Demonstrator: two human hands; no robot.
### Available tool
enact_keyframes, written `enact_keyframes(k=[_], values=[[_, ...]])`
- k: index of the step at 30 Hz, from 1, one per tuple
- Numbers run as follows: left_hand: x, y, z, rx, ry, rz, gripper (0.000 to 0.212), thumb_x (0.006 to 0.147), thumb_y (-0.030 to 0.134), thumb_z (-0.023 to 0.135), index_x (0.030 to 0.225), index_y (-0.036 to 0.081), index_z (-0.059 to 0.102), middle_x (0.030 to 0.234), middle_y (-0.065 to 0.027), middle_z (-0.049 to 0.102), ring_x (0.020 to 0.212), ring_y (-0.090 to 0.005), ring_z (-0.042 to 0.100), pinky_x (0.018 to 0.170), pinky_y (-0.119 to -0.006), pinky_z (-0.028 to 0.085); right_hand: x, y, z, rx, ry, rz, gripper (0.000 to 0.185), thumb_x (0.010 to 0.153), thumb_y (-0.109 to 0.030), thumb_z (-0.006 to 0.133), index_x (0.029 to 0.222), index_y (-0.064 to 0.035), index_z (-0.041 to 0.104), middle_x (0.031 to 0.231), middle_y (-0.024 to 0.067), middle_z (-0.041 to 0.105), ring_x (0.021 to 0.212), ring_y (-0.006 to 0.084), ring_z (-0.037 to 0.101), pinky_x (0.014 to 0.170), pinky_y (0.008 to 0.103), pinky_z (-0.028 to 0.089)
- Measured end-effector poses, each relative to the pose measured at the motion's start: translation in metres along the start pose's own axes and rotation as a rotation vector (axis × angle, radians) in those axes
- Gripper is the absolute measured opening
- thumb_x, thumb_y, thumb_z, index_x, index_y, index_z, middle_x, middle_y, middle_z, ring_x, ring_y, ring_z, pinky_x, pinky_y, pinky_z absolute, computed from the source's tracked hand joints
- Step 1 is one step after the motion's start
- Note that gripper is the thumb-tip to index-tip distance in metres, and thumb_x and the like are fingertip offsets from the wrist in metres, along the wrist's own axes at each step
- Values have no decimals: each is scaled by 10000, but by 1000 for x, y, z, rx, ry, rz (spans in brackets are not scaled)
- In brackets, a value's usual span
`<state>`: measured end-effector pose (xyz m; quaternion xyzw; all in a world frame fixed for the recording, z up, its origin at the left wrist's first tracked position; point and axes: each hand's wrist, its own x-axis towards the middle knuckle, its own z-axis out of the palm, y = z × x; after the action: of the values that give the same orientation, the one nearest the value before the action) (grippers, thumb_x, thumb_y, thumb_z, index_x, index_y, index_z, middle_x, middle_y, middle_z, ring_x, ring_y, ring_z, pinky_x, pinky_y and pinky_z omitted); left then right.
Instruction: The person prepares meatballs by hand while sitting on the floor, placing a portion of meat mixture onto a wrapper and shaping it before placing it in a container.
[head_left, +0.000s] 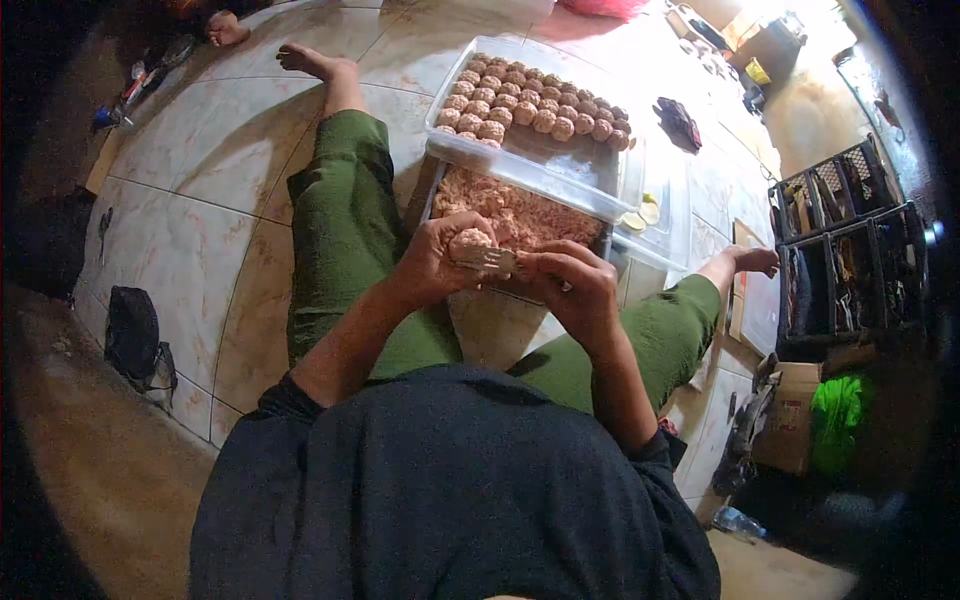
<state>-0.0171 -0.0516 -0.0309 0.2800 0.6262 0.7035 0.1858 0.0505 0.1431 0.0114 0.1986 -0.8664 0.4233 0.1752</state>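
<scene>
My left hand (439, 259) cups a pale pinkish ball (471, 241) that looks like minced meat. My right hand (574, 281) grips a metal fork (487, 258), its tined head lying against the near side of the ball. Both hands are over the near edge of a container of loose minced mixture (517, 202). Just beyond, a clear plastic tub (559, 169) overlaps that container's far part. Rows of shaped balls (525, 97) cover its far and left areas, while bare floor of the tub shows at its near right.
Cut citrus pieces (639, 216) lie on a clear plastic lid (664, 240) at the right. My outstretched legs in green trousers (341, 195) flank the containers. A dark crumpled cloth (677, 124), a black rack (844, 247) and a cardboard box (787, 412) stand or lie further right.
</scene>
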Motion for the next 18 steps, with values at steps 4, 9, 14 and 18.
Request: enact_keyframes(k=[4, 9, 14, 18], values=[[1, -7, 1, 274, 69, 139, 330, 650, 156, 797, 850, 29, 567, 786, -11, 588, 710, -78, 544, 669, -240, 474, 4, 8, -4, 97, 61, 47, 139, 727, -9, 664, 865, -4, 651, 820, 105, 626, 740, 180, 600, 646, 268, 475], [7, -12, 1, 265, 118, 221, 582, 632, 132, 807, 1098, 45, 469, 859, -43, 591, 709, -114, 556, 682, -240, 479, 1, 19, 2, 85, 20, 122, 123, 760, -14, 636, 882, -24, 651, 832, 87, 651, 759, 182, 624, 675, 271, 488], [5, -17, -6, 176, 144, 72, 1025, 648, 154, 790, 1405, 76, 103, 1166, -120, 481, 929, -151, 532, 806, -280, 446, -18, 34, -1, 304, 190, 565, 147, 838, -18, 579, 977, -4, 626, 839, 31, 642, 775, 88, 571, 672, 227, 458], [9, -17, 3, -69, 170, 94, 1055, 657, 114, 774, 1412, 102, 37, 1036, -130, 536, 870, -159, 554, 766, -281, 463, -17, 17, 21, 366, 135, 407, 146, 828, -4, 581, 967, 1, 627, 861, 48, 642, 761, 82, 564, 689, 216, 451]])
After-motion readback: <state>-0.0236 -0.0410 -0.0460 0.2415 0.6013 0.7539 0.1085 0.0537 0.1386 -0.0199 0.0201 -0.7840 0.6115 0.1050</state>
